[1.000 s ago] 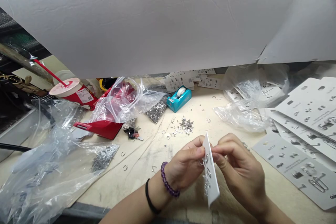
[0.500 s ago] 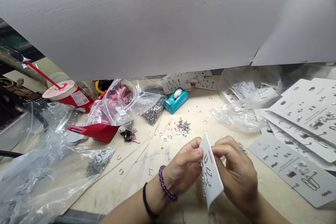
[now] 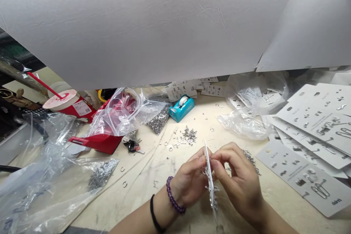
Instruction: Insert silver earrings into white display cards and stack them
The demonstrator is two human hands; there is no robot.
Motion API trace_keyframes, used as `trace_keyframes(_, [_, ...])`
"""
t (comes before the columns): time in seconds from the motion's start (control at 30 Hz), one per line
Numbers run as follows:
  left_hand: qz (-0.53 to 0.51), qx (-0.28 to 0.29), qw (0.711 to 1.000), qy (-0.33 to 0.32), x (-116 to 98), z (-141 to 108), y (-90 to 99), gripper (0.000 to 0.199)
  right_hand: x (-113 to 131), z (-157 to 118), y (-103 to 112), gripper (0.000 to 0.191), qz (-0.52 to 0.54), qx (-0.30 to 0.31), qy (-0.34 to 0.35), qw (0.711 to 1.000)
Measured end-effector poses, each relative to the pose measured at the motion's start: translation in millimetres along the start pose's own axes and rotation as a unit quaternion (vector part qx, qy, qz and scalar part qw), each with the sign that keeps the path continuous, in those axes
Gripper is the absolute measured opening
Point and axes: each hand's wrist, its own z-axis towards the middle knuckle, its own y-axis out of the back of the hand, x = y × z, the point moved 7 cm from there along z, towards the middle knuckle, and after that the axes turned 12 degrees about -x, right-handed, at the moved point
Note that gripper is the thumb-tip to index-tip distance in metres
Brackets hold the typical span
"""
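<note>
A white jewellery card [image 3: 210, 179] stands nearly edge-on in front of me, with small metal pieces along its face. My left hand [image 3: 190, 179] pinches its upper left side between thumb and fingers; a purple bead bracelet and a black band circle that wrist. At the card's upper right, my right hand [image 3: 237, 175] has thumb and forefinger pressed together on something too small to make out. Just beyond the hands lies a pile of tiny metal pieces [image 3: 189, 135], with loose rings [image 3: 170, 149] around it.
Filled jewellery cards [image 3: 304, 179] overlap at the right. A teal tape dispenser [image 3: 182, 108] stands behind the pile. Left are a red scoop [image 3: 105, 144], clear bags [image 3: 41, 186] and a red cup [image 3: 72, 106] with a straw. A large white board [image 3: 153, 25] hangs across the top.
The card has turned from showing its printed face to nearly edge-on. My right thumb and forefinger now pinch beside its upper edge. The whole view has shifted slightly.
</note>
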Motion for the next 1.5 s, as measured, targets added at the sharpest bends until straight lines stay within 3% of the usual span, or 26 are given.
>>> trace_keyframes(0.6, [0.038, 0.031, 0.999, -0.003, 0.3, 1.3, -2.9, 0.025, -3.4, -1.8, -0.5, 0.011, 0.001, 0.040, 0.041, 0.998])
trace_keyframes(0.73, [0.086, 0.016, 0.995, -0.043, -7.7, 2.7, -3.0, 0.024, -15.7, 3.3, 3.0, 0.007, 0.035, 0.065, -0.049, 0.996])
trace_keyframes(0.87, [0.108, -0.072, 0.985, -0.116, -27.8, 3.8, 3.2, 0.029, -31.0, 2.4, 0.2, 0.026, 0.142, 0.100, -0.177, 0.969])
trace_keyframes(0.97, [0.123, -0.116, 0.972, -0.166, -41.5, 3.7, 7.1, 0.031, -34.0, -1.3, -8.0, 0.036, 0.176, 0.148, -0.209, 0.950])
trace_keyframes(1.03, [0.159, -0.129, 0.958, -0.200, -50.1, 3.7, 9.2, 0.031, -38.3, -0.8, -7.8, 0.033, 0.147, 0.134, -0.228, 0.953])
trace_keyframes(1.1, [0.249, -0.134, 0.927, -0.248, -60.6, 2.2, 9.5, 0.030, -42.8, 2.0, -2.8, 0.027, 0.114, 0.095, -0.247, 0.957])
trace_keyframes(1.13, [0.313, -0.136, 0.898, -0.279, -66.7, 0.4, 8.4, 0.028, -44.0, 3.8, 0.4, 0.027, 0.096, 0.079, -0.251, 0.960])
trace_keyframes(1.23, [0.519, -0.143, 0.756, -0.373, -82.4, -8.1, 0.6, 0.024, -44.6, 10.6, 12.2, 0.029, 0.019, 0.049, -0.228, 0.972])
trace_keyframes(1.33, [0.635, -0.142, 0.619, -0.440, -89.0, -16.5, -8.8, 0.022, -44.1, 17.4, 21.8, 0.033, -0.050, 0.057, -0.198, 0.977])
trace_keyframes(1.4, [0.664, -0.142, 0.568, -0.465, -90.0, -19.9, -12.2, 0.021, -42.4, 21.4, 22.6, 0.036, -0.078, 0.101, -0.174, 0.976])
trace_keyframes(1.5, [0.691, -0.146, 0.518, -0.482, -89.8, -21.5, -13.7, 0.022, -37.3, 27.3, 22.3, 0.038, -0.116, 0.161, -0.134, 0.971])
